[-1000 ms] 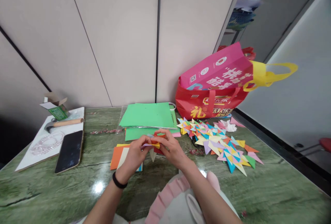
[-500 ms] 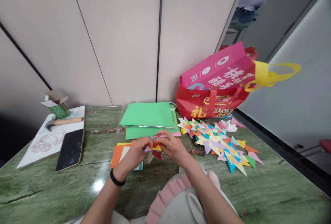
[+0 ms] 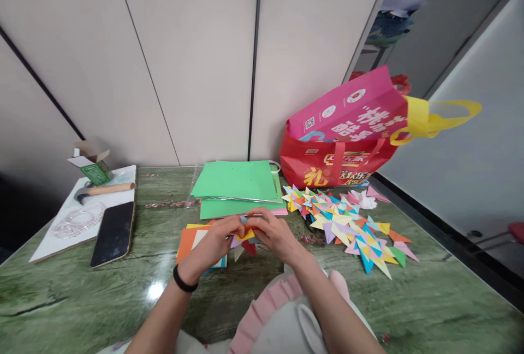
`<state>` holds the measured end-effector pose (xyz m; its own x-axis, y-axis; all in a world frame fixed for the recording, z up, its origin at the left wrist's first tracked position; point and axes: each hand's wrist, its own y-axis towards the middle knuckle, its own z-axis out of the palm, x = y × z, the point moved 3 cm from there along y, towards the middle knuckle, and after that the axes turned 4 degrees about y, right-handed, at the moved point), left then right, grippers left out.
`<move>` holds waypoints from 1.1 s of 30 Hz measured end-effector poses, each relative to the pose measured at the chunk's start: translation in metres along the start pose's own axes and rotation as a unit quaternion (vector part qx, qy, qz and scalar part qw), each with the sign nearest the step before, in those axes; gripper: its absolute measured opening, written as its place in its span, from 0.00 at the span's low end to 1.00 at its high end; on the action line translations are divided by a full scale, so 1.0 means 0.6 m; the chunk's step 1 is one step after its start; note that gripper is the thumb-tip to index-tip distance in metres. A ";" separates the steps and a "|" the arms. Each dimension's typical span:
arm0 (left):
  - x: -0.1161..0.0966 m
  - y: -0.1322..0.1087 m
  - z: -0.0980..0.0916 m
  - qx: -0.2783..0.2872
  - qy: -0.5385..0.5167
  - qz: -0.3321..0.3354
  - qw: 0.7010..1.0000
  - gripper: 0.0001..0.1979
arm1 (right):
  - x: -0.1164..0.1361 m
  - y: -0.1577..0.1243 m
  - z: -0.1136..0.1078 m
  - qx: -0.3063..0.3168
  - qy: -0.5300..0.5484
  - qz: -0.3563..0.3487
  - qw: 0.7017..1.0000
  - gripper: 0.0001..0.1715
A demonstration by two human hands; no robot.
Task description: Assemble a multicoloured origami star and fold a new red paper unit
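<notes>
Both my hands meet at the middle of a green marble table (image 3: 82, 299). My left hand (image 3: 213, 245), with a black band at the wrist, and my right hand (image 3: 276, 237) are closed on a small folded paper star (image 3: 244, 239) with yellow, purple and red points. Just under my left hand lies a short stack of orange, cream and blue paper squares (image 3: 189, 242). A spread of finished multicoloured paper stars (image 3: 347, 226) lies to the right of my right hand.
Green paper sheets (image 3: 237, 182) lie behind my hands. A red and pink shopping bag (image 3: 347, 136) with yellow handles stands at the back right. At the left, a white board (image 3: 53, 234) carries a black phone (image 3: 113, 226), a hammer (image 3: 102, 190), a bead bracelet and a small open box (image 3: 92, 166).
My hands have shifted slightly away from me with the paper star, and the fingers have turned it a little. The camera has tilted slightly.
</notes>
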<state>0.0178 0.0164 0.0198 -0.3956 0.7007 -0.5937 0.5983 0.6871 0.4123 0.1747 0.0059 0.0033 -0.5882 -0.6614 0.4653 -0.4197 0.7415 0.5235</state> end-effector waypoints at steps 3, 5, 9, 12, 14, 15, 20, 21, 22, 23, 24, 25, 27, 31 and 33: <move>-0.007 0.002 -0.002 -0.004 0.011 0.012 1.000 0.10 | 0.002 0.000 -0.002 -0.007 0.008 -0.005 1.000 0.11; -0.010 0.003 -0.003 -0.003 0.017 0.017 1.000 0.10 | 0.003 0.000 -0.002 -0.008 0.007 -0.011 1.000 0.11; -0.010 0.002 -0.003 0.003 0.028 0.018 0.999 0.10 | 0.002 -0.001 -0.001 -0.004 -0.002 -0.012 1.000 0.11; -0.009 0.001 -0.002 0.005 0.029 0.012 0.999 0.11 | 0.001 -0.001 -0.001 -0.013 -0.002 -0.006 1.000 0.11; -0.009 0.000 -0.002 0.003 0.025 0.012 1.000 0.11 | 0.000 -0.001 0.000 -0.019 0.004 -0.006 1.000 0.10; -0.010 0.000 -0.002 0.002 0.023 0.013 1.000 0.11 | -0.001 -0.002 0.000 -0.022 0.010 -0.006 1.000 0.10; -0.011 0.000 0.000 -0.005 0.024 0.006 1.000 0.10 | -0.004 -0.005 0.004 -0.026 0.034 -0.002 0.999 0.07; -0.010 0.000 0.000 -0.008 0.024 0.003 1.000 0.10 | -0.005 -0.005 0.004 -0.025 0.038 -0.001 0.999 0.07; -0.009 0.000 0.001 -0.011 0.025 0.002 1.000 0.10 | -0.006 -0.006 0.005 -0.025 0.043 -0.002 0.999 0.07; -0.008 -0.001 0.001 -0.013 0.026 0.002 1.000 0.10 | -0.007 -0.007 0.006 -0.025 0.050 -0.004 0.998 0.07; -0.007 -0.002 0.002 -0.015 0.027 0.004 1.000 0.10 | -0.008 -0.007 0.006 -0.027 0.058 -0.006 0.998 0.07; -0.006 -0.002 0.002 -0.017 0.027 0.006 0.999 0.10 | -0.009 -0.008 0.006 -0.028 0.066 -0.006 0.997 0.07; -0.003 -0.003 0.004 -0.018 0.025 0.009 0.999 0.11 | -0.010 -0.009 0.007 -0.029 0.077 -0.006 0.997 0.06; 0.005 -0.005 0.006 -0.017 0.021 -0.006 1.000 0.11 | -0.008 -0.008 0.004 -0.041 0.070 -0.023 0.996 0.05; 0.009 -0.005 0.008 -0.018 0.023 -0.017 0.999 0.11 | -0.005 -0.008 0.002 -0.044 0.063 -0.033 0.997 0.07</move>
<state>0.0172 0.0169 0.0122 -0.4475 0.6850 -0.5748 0.5588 0.7161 0.4183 0.1774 0.0046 -0.0016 -0.4679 -0.7212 0.5108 -0.3893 0.6871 0.6135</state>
